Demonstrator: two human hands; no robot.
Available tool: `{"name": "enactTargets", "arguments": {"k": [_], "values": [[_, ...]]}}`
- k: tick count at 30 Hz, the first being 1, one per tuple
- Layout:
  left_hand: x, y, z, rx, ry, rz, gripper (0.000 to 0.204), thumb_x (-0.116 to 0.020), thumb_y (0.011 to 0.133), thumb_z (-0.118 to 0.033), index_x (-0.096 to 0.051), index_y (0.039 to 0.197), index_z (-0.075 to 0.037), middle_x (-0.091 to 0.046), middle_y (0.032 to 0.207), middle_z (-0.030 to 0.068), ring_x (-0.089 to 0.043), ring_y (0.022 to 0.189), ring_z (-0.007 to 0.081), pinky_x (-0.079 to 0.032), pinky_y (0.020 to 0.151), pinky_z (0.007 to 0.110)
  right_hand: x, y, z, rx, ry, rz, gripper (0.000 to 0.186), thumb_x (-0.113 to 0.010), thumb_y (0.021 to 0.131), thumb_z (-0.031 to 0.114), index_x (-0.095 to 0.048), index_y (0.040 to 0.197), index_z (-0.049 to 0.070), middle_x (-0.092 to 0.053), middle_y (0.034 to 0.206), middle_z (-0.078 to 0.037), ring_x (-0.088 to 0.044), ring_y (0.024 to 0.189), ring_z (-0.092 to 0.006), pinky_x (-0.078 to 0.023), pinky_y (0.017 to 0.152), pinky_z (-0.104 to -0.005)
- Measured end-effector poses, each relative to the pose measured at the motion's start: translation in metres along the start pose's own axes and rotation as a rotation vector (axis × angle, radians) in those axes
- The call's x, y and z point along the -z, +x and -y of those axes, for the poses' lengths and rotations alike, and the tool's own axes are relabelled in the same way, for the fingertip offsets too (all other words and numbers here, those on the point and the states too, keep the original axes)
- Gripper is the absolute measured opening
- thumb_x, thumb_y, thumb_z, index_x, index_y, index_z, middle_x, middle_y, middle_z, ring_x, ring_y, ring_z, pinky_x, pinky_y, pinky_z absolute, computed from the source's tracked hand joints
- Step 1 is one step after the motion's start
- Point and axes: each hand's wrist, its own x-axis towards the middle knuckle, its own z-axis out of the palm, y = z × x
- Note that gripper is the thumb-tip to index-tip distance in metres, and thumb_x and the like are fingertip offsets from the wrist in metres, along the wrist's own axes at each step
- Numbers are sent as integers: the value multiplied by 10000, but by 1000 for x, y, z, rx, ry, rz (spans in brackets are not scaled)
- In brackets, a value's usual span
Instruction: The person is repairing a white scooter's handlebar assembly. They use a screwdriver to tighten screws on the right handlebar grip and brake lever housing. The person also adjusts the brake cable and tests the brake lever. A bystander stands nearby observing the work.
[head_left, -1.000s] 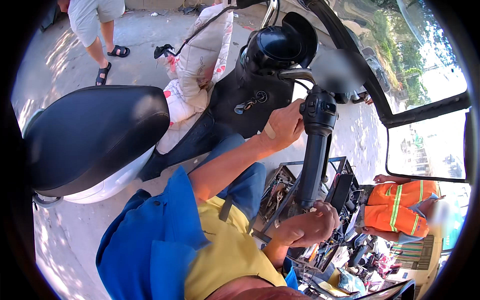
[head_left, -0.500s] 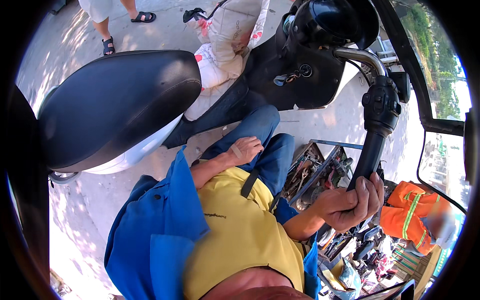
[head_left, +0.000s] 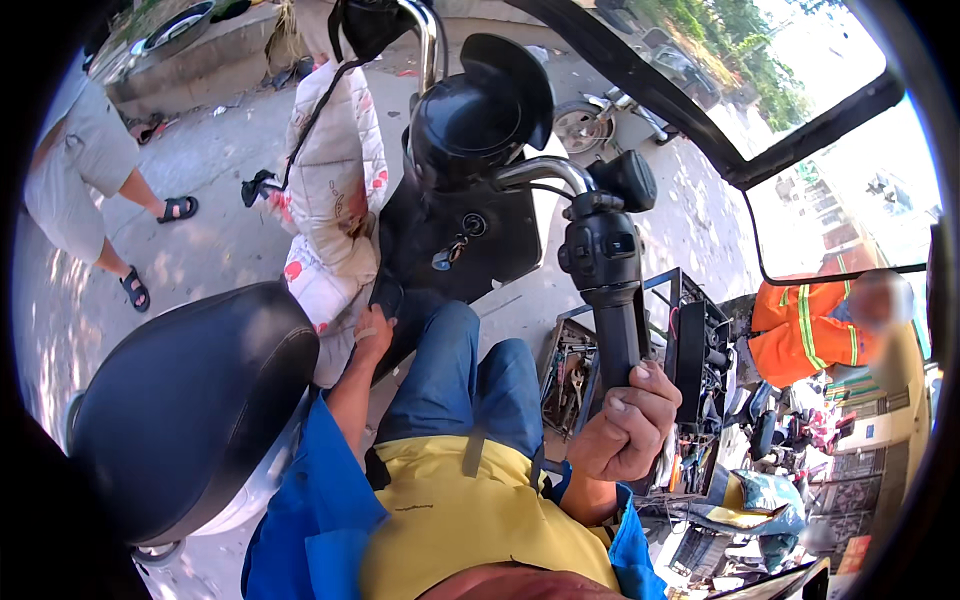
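The right hand (head_left: 632, 425) curls closed around the end of the black scooter handlebar grip (head_left: 617, 335), which extends from the switch housing (head_left: 600, 250) — the left hand (head_left: 374, 335) is low beside the pale quilted cover (head_left: 330, 190), near the scooter seat (head_left: 200, 390); whether it grasps anything cannot be told.

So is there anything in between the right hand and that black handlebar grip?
No, nothing visible stands between them: the right hand is right on the black handlebar grip, its fingers curled at the near end.
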Motion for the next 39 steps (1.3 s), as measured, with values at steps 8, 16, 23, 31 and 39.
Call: {"name": "enactTargets", "arguments": {"k": [8,16,23,31,39], "values": [[-63,10,37,-42,183,155,429,-774,907,-220,-595,1241,-19,-660,1250,220,-692,1147,405,-579,951,498,3,4,2,-55,59,23,72,-678,953,108,-700,1006,65,-698,923,-85,-659,1016,-310,-528,945,-508],[6,-37,-9,-123,-97,34,279,-680,968,-166,-624,1170,18,-712,1104,248,-689,1074,431,-548,908,500,16,9,-1,-91,150,116,222,-684,983,225,-722,1098,39,-719,1016,-116,-666,1076,-351,-522,962,-487],[157,-165,-99,-326,-990,-268,224,-652,1021,-139,-611,1163,30,-652,956,69,-624,809,133,-522,736,276,33,15,-15,-416,672,-4,465,-595,1069,321,-598,1317,-72,-707,1120,-184,-668,1051,-282,-520,972,-424],[333,-246,-188,-883,-322,-837,247,-720,943,3,-622,1168,33,-699,981,139,-634,797,213,-510,681,331,21,69,-16,-396,835,170,646,-723,1003,323,-482,1489,-28,-681,1244,-129,-604,873,-141,-517,755,-284],[369,-263,-250,-1206,101,-1046,384,-841,732,-39,-727,1098,-19,-719,1032,96,-630,898,282,-542,732,375,38,67,-27,-632,1177,61,305,-610,1082,227,-592,1267,-15,-728,966,-132,-576,657,-99,-474,594,-232]]}}
